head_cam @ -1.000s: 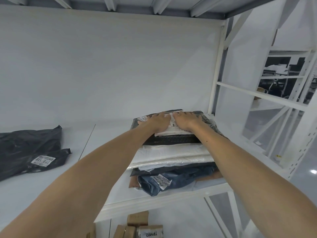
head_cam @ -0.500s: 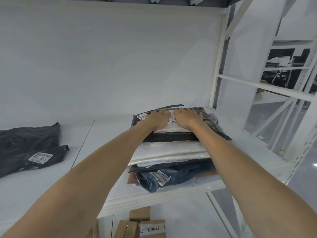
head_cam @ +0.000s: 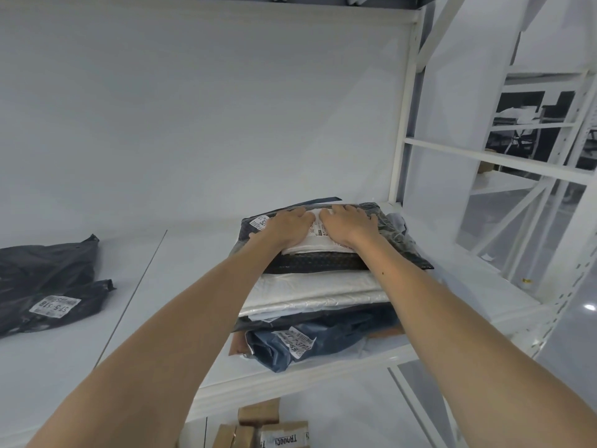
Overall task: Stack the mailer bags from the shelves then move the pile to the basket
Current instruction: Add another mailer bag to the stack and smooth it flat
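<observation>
Both hands are lying flat, palms down, on top of the pile (head_cam: 323, 286) at frame centre. L hand (head_cam: 287, 226) and R hand (head_cam: 349, 226) are sitting side by side, nearly touching, fingers mostly straight w/ tips reaching toward the far edge of the top white mailer (head_cam: 315, 245). They're pressing it, not gripping anything.

The pile is sitting on the shelf (head_cam: 181, 286), right of centre, w/ its long sides running left-right across the frame. One black mailer bag (head_cam: 48, 286) is lying at mid-left of frame, well apart from the pile, label up, long axis also approx left-right. It's lying left of both hands, so L hand is nearer and prob. the one to fetch it while R is steadying the pile. Basket isn't showing in view.
</observation>
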